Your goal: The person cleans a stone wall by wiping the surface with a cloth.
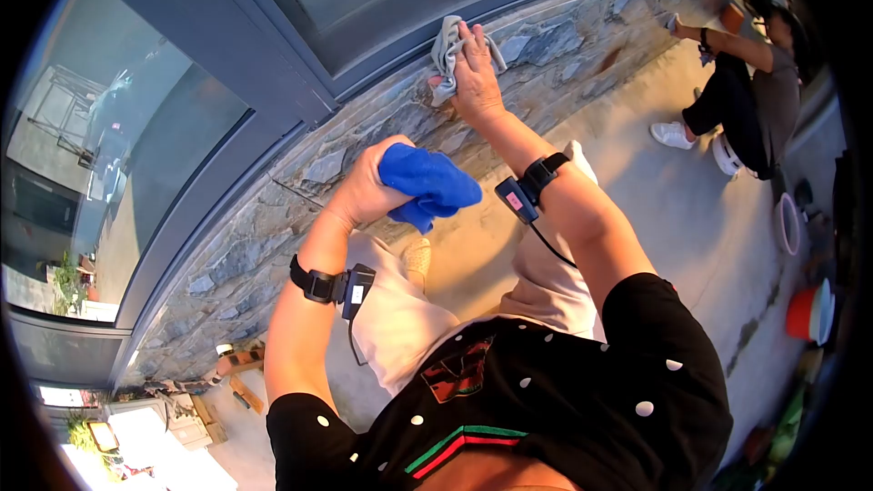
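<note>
My left hand (366,189) is closed around a bunched blue cloth (432,184), held in the air in front of the stone wall. A grey cloth (446,53) lies under my right hand (477,82), pressed against the top of the wall beside the lower window frame (391,68). The fingers of that hand reach over the cloth, and the cloth sticks out on both sides of them. Part of the grey cloth is hidden beneath the palm. Each forearm wears a black strap with a small box and a cable.
The stone wall (318,168) curves below grey-framed windows (118,145). Another person (750,100) crouches at the right, an arm stretched toward the wall. A red bucket (804,312) and a pale basin (787,224) stand on the concrete floor (700,245). Wooden pieces (244,391) lie at lower left.
</note>
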A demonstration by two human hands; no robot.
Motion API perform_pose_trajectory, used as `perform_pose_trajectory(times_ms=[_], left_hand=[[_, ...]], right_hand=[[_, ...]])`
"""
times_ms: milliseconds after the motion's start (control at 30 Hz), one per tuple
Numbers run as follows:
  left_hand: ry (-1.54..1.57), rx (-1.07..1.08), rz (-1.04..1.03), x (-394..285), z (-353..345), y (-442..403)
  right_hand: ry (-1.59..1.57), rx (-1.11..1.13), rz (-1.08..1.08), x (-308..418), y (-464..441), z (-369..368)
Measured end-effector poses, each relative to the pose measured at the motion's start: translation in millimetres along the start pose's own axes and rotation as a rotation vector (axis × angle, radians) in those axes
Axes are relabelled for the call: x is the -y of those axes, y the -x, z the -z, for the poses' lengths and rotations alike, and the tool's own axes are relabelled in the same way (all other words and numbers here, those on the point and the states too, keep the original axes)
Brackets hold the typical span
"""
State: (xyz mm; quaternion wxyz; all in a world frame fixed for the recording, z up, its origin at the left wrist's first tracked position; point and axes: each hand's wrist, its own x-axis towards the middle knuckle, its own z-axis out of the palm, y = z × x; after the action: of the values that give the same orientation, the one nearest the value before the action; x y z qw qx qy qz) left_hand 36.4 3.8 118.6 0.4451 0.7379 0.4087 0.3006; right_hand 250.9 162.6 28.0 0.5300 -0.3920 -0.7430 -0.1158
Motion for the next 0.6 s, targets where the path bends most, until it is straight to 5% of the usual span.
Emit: perform_pose_trajectory(times_ms=[300, 367, 500, 600], left_hand=[[0.017, 0.681, 0.282, 47, -60, 0], [0.067, 0.877, 0.280, 54, -70, -14], [0.295, 0.911, 0.341, 88, -92, -28], [0.146, 1.011, 0.399, 102, -100, -46]], right_hand=[[0.007, -0.015, 0.016, 23, -1, 0], [-0.012, 0.107, 0.200, 36, 0, -1], [-0.111, -0.013, 0.351, 63, 8, -28], [-0.108, 0.063, 0.377, 52, 0, -18]])
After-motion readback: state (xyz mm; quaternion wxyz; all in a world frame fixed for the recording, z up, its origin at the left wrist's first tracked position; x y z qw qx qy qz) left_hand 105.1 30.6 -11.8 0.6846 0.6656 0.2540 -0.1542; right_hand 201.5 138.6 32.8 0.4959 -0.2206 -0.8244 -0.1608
